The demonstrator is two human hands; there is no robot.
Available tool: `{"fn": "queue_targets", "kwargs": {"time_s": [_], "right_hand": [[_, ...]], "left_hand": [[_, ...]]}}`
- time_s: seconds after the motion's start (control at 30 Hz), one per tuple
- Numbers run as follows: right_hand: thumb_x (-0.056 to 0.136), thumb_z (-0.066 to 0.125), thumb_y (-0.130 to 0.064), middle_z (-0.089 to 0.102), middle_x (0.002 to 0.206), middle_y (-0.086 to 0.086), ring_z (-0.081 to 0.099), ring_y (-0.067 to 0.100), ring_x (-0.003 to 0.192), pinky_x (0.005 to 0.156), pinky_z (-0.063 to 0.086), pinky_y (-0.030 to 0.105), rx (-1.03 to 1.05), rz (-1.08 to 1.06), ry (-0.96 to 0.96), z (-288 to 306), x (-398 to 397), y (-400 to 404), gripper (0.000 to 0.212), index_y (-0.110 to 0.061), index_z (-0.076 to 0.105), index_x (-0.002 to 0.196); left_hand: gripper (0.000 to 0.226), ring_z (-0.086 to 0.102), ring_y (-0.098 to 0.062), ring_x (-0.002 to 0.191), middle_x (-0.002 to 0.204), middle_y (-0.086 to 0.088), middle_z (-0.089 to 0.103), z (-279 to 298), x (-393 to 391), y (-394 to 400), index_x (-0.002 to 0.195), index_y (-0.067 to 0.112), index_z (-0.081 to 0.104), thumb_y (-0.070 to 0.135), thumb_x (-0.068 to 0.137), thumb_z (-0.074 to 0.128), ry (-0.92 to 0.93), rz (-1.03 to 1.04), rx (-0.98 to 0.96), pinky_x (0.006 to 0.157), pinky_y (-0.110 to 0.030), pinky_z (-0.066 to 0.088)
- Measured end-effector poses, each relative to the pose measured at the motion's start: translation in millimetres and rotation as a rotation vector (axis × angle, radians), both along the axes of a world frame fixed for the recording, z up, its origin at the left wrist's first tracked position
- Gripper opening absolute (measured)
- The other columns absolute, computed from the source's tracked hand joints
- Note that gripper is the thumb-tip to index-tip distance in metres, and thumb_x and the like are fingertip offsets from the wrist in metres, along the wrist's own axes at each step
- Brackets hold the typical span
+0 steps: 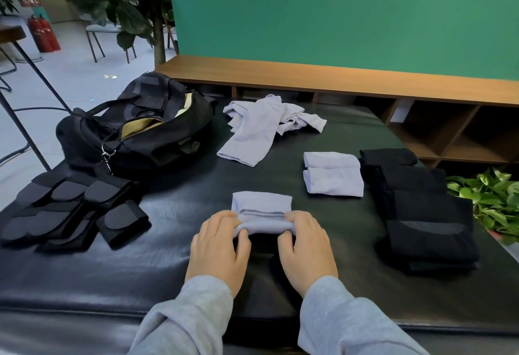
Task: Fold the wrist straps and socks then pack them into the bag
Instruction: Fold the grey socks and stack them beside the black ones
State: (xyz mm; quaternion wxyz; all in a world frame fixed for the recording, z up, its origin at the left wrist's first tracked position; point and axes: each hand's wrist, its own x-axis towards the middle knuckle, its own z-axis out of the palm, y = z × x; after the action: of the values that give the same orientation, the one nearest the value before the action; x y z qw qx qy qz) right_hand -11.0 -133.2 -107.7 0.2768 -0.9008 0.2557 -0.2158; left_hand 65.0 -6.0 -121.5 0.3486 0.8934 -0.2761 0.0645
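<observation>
My fingers (pixel 241 234): both sets curled round the near edge of a lilac sock (pixel 262 211), left hand (pixel 217 250) and right hand (pixel 306 248) pinching its two ends, fold half-made, on the black desk (pixel 168 270).

Just beyond my right fingers: two folded lilac socks (pixel 332 173), done. Further right: stack of folded black socks (pixel 421 214), done.

Beyond my fingers, well apart: loose lilac socks (pixel 261 127), unfolded, left to do.

Left of my fingers: black wrist straps (pixel 75 214), laid in a cluster; whether all are folded, I cannot tell.

Far left, beyond them: black bag (pixel 134 127), open, nothing visibly packed. Packing looks wholly outstanding.
</observation>
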Motion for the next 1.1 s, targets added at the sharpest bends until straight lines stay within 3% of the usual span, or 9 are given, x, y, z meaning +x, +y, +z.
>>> {"fn": "queue_targets", "kwargs": {"time_s": [0.13, 0.23, 0.4, 0.5, 0.57, 0.63, 0.7, 0.87, 1.1], "right_hand": [[0.09, 0.044, -0.019, 0.045, 0.09, -0.011, 0.041, 0.013, 0.09, 0.077, 0.032, 0.024, 0.058, 0.001, -0.009, 3.6, -3.8, 0.4, 0.009, -0.027, 0.047, 0.092], [0.091, 0.045, -0.022, 0.044, 0.087, -0.008, 0.042, 0.016, 0.088, 0.075, 0.033, 0.026, 0.07, -0.012, 0.007, 3.7, -4.5, 0.7, 0.007, -0.028, 0.041, 0.089], [0.084, 0.043, -0.024, 0.036, 0.083, -0.016, 0.031, 0.008, 0.084, 0.075, 0.033, 0.023, -0.062, -0.028, -0.123, -1.9, -3.0, 1.6, 0.004, -0.022, 0.043, 0.08], [0.079, 0.034, -0.035, 0.041, 0.101, -0.017, 0.033, 0.005, 0.094, 0.083, 0.033, 0.022, -0.108, -0.025, -0.172, -4.8, -2.2, 1.2, 0.029, -0.016, 0.055, 0.087], [0.081, 0.033, -0.037, 0.045, 0.104, -0.018, 0.039, 0.006, 0.099, 0.086, 0.031, 0.02, -0.044, -0.004, -0.12, -2.0, -2.9, 1.3, 0.034, -0.017, 0.056, 0.095], [0.09, 0.038, -0.033, 0.051, 0.095, -0.013, 0.043, 0.011, 0.093, 0.078, 0.033, 0.022, 0.049, -0.011, -0.026, -0.3, -2.8, -0.5, 0.017, -0.022, 0.05, 0.094], [0.094, 0.04, -0.031, 0.052, 0.089, -0.008, 0.047, 0.013, 0.088, 0.074, 0.039, 0.027, 0.095, -0.041, 0.015, 0.2, -2.4, -1.7, 0.009, -0.024, 0.045, 0.092], [0.098, 0.037, -0.039, 0.054, 0.089, -0.009, 0.051, 0.013, 0.084, 0.069, 0.039, 0.027, 0.182, -0.109, 0.024, 2.2, -0.1, -2.5, 0.015, -0.025, 0.041, 0.094], [0.098, 0.035, -0.045, 0.06, 0.085, -0.01, 0.054, 0.012, 0.079, 0.07, 0.045, 0.03, 0.237, -0.194, 0.044, 2.1, 8.8, -8.4, 0.021, -0.026, 0.044, 0.094]], "left_hand": [[0.013, 0.041, -0.004, 0.102, 0.105, 0.02, 0.05, 4.6, -1.4, 2.9, 0.102, 0.031, 0.052, 0.032, 0.093, 0.042, 0.06, -0.031, -0.053, 0.087, -0.018, 0.024], [0.009, 0.044, -0.01, 0.095, 0.096, 0.015, 0.049, 9.0, -3.6, 4.5, 0.084, 0.039, 0.042, 0.038, 0.092, 0.039, 0.174, -0.001, -0.089, 0.079, -0.023, 0.032], [0.014, 0.048, -0.013, 0.088, 0.089, 0.012, 0.051, 7.5, -1.8, 5.2, 0.078, 0.039, 0.036, 0.042, 0.091, 0.036, 0.216, 0.005, -0.11, 0.075, -0.027, 0.039], [0.015, 0.049, -0.011, 0.087, 0.088, 0.012, 0.05, 8.6, -2.5, 4.8, 0.078, 0.038, 0.036, 0.04, 0.093, 0.036, 0.201, -0.001, -0.122, 0.073, -0.025, 0.037], [0.01, 0.049, -0.009, 0.09, 0.091, 0.015, 0.051, 9.5, -3.8, 5.4, 0.083, 0.037, 0.041, 0.039, 0.092, 0.038, 0.164, -0.008, -0.166, 0.076, -0.025, 0.038], [0.016, 0.047, -0.008, 0.1, 0.105, 0.017, 0.053, 7.3, -3.6, 5.8, 0.099, 0.031, 0.05, 0.04, 0.09, 0.04, 0.141, -0.023, -0.198, 0.087, -0.027, 0.04], [0.028, 0.046, -0.01, 0.106, 0.113, 0.018, 0.052, 7.5, -4.0, 6.2, 0.111, 0.034, 0.046, 0.045, 0.086, 0.043, 0.192, -0.014, -0.196, 0.093, -0.032, 0.04], [0.04, 0.046, -0.017, 0.104, 0.105, 0.011, 0.051, 11.1, -3.3, 3.2, 0.125, 0.037, 0.035, 0.044, 0.089, 0.048, 0.323, 0.053, -0.132, 0.087, -0.032, 0.041], [0.034, 0.056, -0.017, 0.088, 0.101, 0.016, 0.06, 12.1, 9.6, -9.7, 0.123, 0.032, 0.03, 0.049, 0.094, 0.035, 0.323, 0.2, -0.074, 0.073, -0.03, 0.04]]}}
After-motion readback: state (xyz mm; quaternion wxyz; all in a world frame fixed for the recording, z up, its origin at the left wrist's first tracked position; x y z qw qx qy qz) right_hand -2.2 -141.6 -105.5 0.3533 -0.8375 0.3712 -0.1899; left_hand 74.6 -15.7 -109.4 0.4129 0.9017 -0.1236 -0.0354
